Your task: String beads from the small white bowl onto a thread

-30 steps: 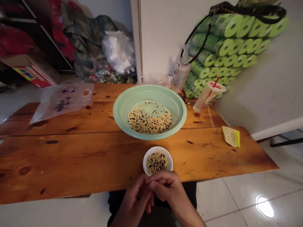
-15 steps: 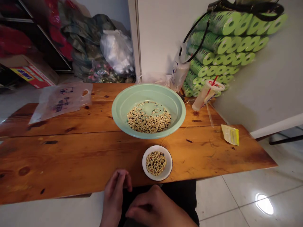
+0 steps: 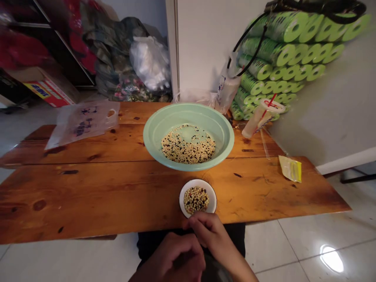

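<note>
Small white enamel bowl [image 3: 212,205] of pale and dark beans [image 3: 196,199] sat at the near edge of the wooden worktop [image 3: 88,196], ahead of the hands. I held the left hand [image 3: 173,258] curled, farther off; the right hand [image 3: 210,233] was nearer, fingers [image 3: 196,224] bunched beside the rim, any pinched item hidden. Green plastic basin [image 3: 188,110] stood beyond.

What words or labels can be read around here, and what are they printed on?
Nothing here can be read with certainty.
Cardboard box with a red and yellow label: bold lettering, too blurred to read.
White plastic carrier bag: blue print, too blurred to read.
Clear plastic bag with a blue cartoon: too small to read.
Yellow foil sachet: print too small to read.
</note>
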### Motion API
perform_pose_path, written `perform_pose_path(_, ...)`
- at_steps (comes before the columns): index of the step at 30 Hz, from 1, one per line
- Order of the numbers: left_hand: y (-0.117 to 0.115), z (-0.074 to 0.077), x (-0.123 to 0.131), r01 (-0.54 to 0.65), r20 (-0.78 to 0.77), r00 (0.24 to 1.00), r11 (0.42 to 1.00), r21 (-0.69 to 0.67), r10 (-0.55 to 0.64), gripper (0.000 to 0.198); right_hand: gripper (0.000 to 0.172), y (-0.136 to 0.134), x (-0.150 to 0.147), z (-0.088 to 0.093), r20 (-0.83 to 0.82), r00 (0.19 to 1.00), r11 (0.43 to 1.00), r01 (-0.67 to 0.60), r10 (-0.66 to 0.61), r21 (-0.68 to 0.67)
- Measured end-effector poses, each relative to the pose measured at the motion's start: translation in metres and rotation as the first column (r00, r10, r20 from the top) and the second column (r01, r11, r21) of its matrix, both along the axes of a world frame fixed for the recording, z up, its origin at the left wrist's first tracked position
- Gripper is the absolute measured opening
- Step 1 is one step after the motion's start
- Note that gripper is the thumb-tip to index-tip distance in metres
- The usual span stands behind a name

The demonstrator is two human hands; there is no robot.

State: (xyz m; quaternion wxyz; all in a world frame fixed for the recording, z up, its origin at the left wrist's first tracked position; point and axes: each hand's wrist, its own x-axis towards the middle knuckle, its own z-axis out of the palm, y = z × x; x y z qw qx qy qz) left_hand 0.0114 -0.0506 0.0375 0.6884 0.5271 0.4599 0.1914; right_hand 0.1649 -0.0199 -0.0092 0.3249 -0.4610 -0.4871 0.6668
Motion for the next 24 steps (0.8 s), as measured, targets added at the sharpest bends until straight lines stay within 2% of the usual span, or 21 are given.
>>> perform_pose_path(1,0.002,-0.003,0.003,-0.040,0.066,0.997,0.999,-0.015,0.041,0.047,0.037,0.000,0.000,-0.001,-0.036,0.999,0.999,0.019,-0.020,-0.034)
perform_pose_path(4,0.006,-0.014,0.010,-0.275,0.194,0.941,0.961,-0.029,0.276,0.047,0.038,-0.001,-0.001,-0.005,-0.195,0.976,0.986,0.070,-0.100,-0.154)
perform_pose_path(7,0.007,-0.021,0.010,-0.483,0.172,0.861,0.875,-0.012,0.478,0.042,0.035,0.001,0.000,-0.005,-0.368,0.885,0.929,0.161,-0.285,-0.333)
perform_pose_path(9,0.008,-0.025,0.005,-0.560,0.141,0.821,0.828,0.016,0.553,0.039,0.031,0.006,0.006,-0.006,-0.444,0.774,0.857,0.240,-0.452,-0.455)
perform_pose_path(12,0.009,-0.031,-0.004,-0.607,0.098,0.793,0.794,0.029,0.602,0.036,0.027,0.019,0.023,-0.007,-0.503,0.526,0.707,0.317,-0.686,-0.632)
perform_pose_path(14,0.009,-0.036,-0.010,-0.629,0.071,0.776,0.776,0.033,0.626,0.035,0.025,0.028,0.038,-0.008,-0.457,0.390,0.586,0.339,-0.799,-0.736)
perform_pose_path(15,0.009,-0.038,-0.013,-0.641,0.063,0.767,0.766,0.038,0.639,0.036,0.023,0.032,0.046,-0.009,-0.432,0.363,0.550,0.350,-0.826,-0.758)
perform_pose_path(20,0.010,-0.045,-0.019,-0.683,0.079,0.730,0.729,0.046,0.679,0.035,0.018,0.041,0.072,-0.008,-0.313,0.321,0.433,0.440,-0.894,-0.787)
perform_pose_path(22,0.012,-0.045,-0.021,-0.691,0.091,0.722,0.722,0.044,0.686,0.034,0.022,0.041,0.076,-0.005,-0.284,0.348,0.425,0.455,-0.894,-0.782)
perform_pose_path(24,0.014,-0.044,-0.023,-0.694,0.098,0.719,0.718,0.051,0.688,0.036,0.026,0.041,0.076,-0.003,-0.290,0.391,0.454,0.439,-0.873,-0.776)
